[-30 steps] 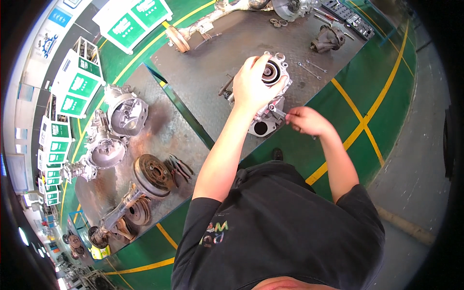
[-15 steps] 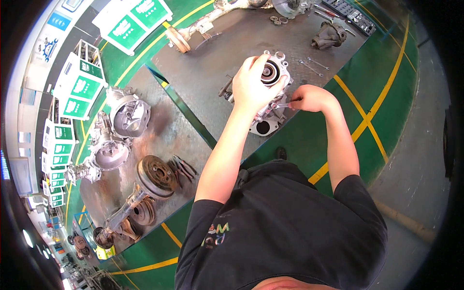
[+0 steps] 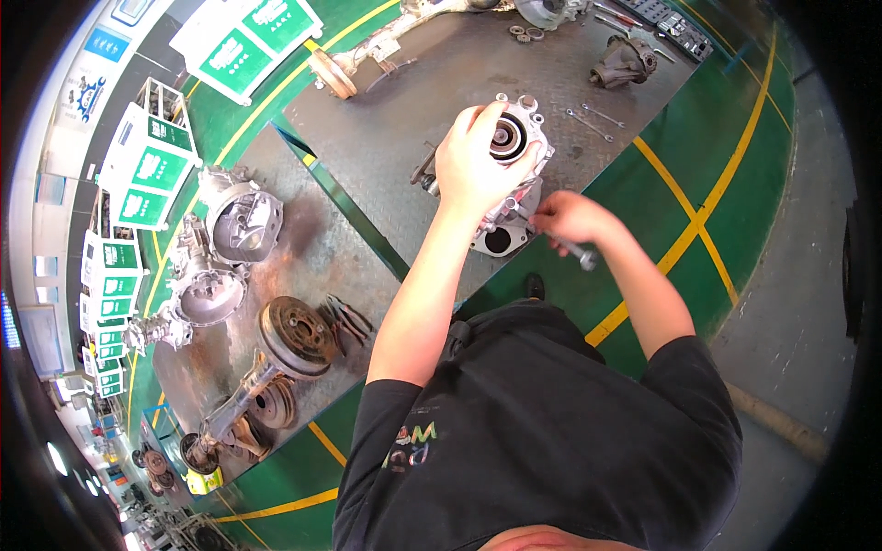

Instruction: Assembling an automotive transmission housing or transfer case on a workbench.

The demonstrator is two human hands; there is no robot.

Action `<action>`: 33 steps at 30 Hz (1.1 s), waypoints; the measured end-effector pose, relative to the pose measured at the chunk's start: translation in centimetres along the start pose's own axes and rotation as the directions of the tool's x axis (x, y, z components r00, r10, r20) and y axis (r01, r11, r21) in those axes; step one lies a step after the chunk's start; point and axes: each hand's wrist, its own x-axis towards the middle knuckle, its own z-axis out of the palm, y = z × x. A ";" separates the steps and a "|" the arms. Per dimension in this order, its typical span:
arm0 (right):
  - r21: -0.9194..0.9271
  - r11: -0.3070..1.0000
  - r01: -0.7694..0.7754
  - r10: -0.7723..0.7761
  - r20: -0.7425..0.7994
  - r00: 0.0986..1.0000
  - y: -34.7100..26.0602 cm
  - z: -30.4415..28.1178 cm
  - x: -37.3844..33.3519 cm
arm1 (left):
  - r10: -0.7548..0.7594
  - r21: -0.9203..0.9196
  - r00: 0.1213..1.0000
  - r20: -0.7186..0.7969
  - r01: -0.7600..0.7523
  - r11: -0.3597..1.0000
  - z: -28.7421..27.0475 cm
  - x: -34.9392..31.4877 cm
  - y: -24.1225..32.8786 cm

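A metal gearbox (image 3: 542, 138) stands near the front edge of the metal-topped workbench (image 3: 395, 119), a dark-ringed round bore on its upper face. My left hand (image 3: 470, 170) is wrapped over its left side, fingers at the top and thumb below the bore. At the lower right of the housing, my right hand (image 3: 571, 220) is closed around a wrench (image 3: 585, 257). One wrench end sticks out below the hand, over the floor. The other end points at the housing's lower part, above a flange (image 3: 497, 241) with a dark hole; whether it touches a bolt is unclear.
Two small wrenches (image 3: 591, 125) lie right of the gearbox. Farther back are a differential (image 3: 623, 62), several rings (image 3: 526, 35), a socket set (image 3: 675, 35) and a long axle (image 3: 377, 46). The left bench carries bell housings (image 3: 243, 225) and an axle with a brake drum (image 3: 299, 335).
My right hand has moved slightly down and left, turning the wrench so one end now points toward me. My left hand keeps its hold on the gearbox.
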 end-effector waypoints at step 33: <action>0.928 0.367 0.063 -0.145 -0.009 0.989 -0.9 12.9 1.4 | 0.038 -0.024 0.999 -0.013 -0.038 0.999 0.2 0.1 -0.1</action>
